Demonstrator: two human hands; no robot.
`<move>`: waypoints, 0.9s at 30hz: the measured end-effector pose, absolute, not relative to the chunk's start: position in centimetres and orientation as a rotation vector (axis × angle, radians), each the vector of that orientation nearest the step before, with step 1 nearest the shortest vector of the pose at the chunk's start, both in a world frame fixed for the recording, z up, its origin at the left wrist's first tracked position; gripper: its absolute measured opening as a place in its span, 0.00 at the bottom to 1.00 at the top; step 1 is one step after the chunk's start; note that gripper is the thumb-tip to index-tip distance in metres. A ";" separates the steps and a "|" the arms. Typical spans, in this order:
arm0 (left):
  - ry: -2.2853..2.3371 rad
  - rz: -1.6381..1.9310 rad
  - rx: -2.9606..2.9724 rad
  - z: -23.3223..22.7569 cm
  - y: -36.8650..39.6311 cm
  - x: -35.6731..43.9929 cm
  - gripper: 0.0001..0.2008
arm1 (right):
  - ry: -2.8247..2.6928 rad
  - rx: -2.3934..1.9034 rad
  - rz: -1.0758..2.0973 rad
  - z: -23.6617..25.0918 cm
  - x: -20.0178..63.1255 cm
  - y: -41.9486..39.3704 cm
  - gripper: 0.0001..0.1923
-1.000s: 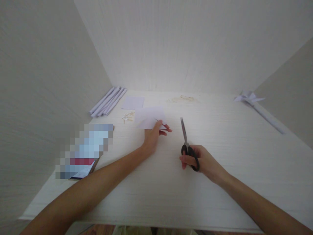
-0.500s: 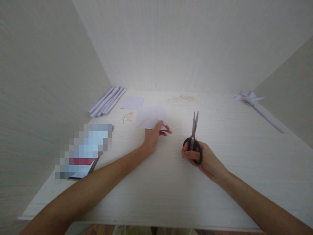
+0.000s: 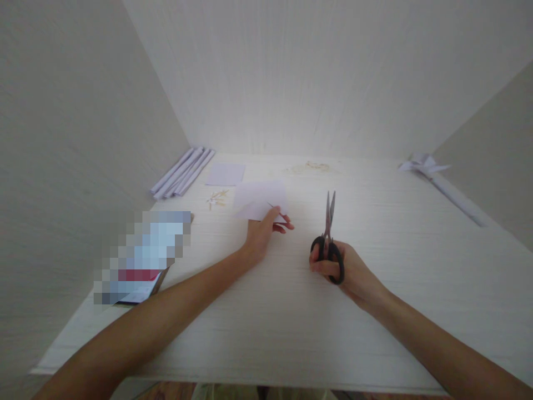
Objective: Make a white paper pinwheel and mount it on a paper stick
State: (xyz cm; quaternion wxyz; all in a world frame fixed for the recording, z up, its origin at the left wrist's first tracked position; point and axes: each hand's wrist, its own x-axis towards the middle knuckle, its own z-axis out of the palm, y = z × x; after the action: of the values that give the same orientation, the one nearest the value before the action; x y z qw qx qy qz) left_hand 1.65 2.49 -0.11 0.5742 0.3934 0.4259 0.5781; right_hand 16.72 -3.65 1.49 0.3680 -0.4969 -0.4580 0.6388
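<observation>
My left hand (image 3: 263,232) pinches the near edge of a white sheet of paper (image 3: 259,198), which is lifted slightly off the white table (image 3: 266,322). A thin stick lies between my fingers and the paper. My right hand (image 3: 347,272) grips black-handled scissors (image 3: 328,233) by the handles. Their blades point away from me and stand a little apart. The scissors are to the right of the paper and do not touch it.
Several rolled paper tubes (image 3: 183,172) lie at the back left beside a flat square sheet (image 3: 225,174). Small wooden sticks (image 3: 217,198) are scattered left of the held paper. A folded paper pinwheel on a tube (image 3: 437,178) lies back right. A blurred-out object (image 3: 141,255) sits near left. Walls enclose three sides.
My right hand has lifted the scissors off the table and swung the blades from pointing back-left to upright, slightly apart. My left hand and the paper have barely moved.
</observation>
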 end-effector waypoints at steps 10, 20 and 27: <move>0.985 1.349 0.907 0.0 2.4 1.7 0.08 | -1.238 -1.362 1.612 1.9 16.5 -3.7 0.15; 0.968 1.361 0.890 0.2 2.4 1.7 0.08 | -1.677 -1.273 1.671 3.1 16.7 -4.3 0.22; 0.979 1.362 0.856 0.5 2.3 1.7 0.07 | -1.696 -1.394 1.684 2.0 16.9 -4.2 0.24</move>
State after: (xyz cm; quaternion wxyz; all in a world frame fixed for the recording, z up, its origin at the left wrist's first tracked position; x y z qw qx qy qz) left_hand 1.66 2.32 0.48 0.5886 0.3675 0.4204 0.5846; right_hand 16.90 -4.16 2.01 0.1864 -0.4951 -0.6021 0.5979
